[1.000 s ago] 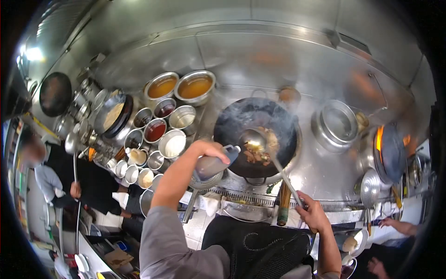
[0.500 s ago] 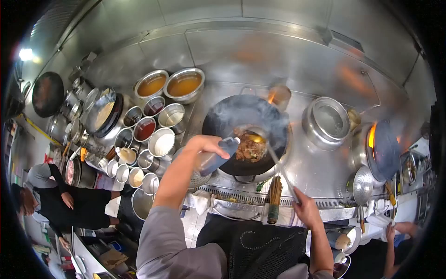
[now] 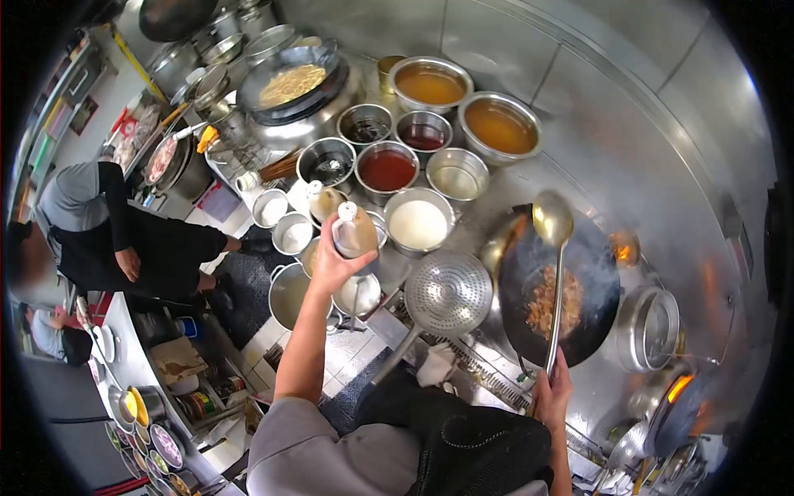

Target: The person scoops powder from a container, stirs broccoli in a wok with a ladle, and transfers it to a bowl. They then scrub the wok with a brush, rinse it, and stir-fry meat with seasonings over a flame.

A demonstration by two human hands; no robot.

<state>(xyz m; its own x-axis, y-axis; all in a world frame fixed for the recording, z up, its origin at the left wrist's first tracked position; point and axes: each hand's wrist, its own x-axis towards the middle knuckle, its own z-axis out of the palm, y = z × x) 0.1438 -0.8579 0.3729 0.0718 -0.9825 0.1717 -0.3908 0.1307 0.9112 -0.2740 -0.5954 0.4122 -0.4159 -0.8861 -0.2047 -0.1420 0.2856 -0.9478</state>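
My left hand grips a translucent squeeze bottle with a white cap, held upright among the seasoning pots. A second capped bottle stands just behind it. In my right hand is the long handle of a metal ladle. The ladle's bowl hangs over the far side of a dark wok. Browned chopped food steams at the bottom of the wok, partly hidden by the handle.
A perforated strainer lies left of the wok. Behind are pots of red sauce and white powder, plus bowls of amber liquid. A flame burns at right. Another person stands at left.
My left hand has carried the bottle from over the wok leftward to the pots and turned it upright. The ladle has been lifted out of the food. My view has swung left.
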